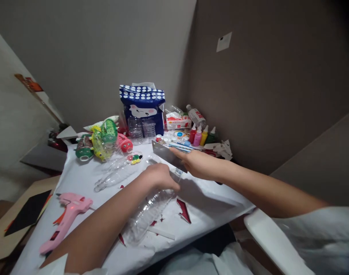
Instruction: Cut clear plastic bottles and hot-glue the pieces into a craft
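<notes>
Left hand [160, 176] grasps a bottle [148, 217] near the table edge [204, 230], right hand [201, 165] a knife [166, 154].

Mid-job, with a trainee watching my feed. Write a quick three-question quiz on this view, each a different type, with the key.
1. Multiple choice: what does the right hand hold?
A) a spoon
B) a metal blade
C) a pair of scissors

2. Short answer: as the person sees it, on which side of the clear plastic bottle under the left hand does the pink glue gun lie?

3. Fill in: the four squeeze bottles in a row by the wall are red, pink, yellow and dark ____.

Key: 1. B; 2. left; 3. green.
</notes>
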The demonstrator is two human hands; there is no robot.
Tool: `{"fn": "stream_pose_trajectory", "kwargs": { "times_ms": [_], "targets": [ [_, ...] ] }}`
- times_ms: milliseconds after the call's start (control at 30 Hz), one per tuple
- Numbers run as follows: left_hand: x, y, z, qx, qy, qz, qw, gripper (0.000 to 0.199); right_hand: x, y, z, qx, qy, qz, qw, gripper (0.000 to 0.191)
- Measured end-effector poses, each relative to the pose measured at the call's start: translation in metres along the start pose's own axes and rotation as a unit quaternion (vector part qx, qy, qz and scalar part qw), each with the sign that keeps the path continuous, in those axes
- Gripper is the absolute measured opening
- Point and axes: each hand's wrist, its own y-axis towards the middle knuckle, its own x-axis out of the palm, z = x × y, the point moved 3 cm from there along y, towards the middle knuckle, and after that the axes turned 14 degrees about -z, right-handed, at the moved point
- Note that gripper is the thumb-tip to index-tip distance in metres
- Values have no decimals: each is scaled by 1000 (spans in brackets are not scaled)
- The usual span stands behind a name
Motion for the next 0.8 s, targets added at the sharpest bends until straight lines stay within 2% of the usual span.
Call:
{"fn": "stream_pose_trajectory", "kwargs": {
  "times_ms": [167, 233, 300, 500, 567, 667, 800],
  "targets": [
    [2, 1, 2, 19, 17, -3, 1000, 63, 26, -65, 20, 34, 88, -14, 995, 70],
    [2, 1, 3, 23, 18, -1, 1000, 65, 28, -77, 22, 47, 94, -17, 994, 69],
    [1, 0, 3, 25, 17, -1, 1000, 65, 22, -71, 21, 41, 96, -15, 994, 67],
    [-2, -4, 2, -1, 4, -10, 1000, 58, -7, 3, 3, -16, 35, -10, 999, 68],
    [-2, -4, 2, -4, 2, -17, 1000, 54, -7, 12, 0, -14, 19, -2, 1000, 70],
    [-1, -4, 2, 5, 10, -9, 1000, 59, 4, -6, 5, -4, 37, 8, 999, 74],
    [0, -4, 4, 17, 22, -9, 1000, 65, 24, -58, 16, 22, 99, -3, 995, 70]
  ]
}}
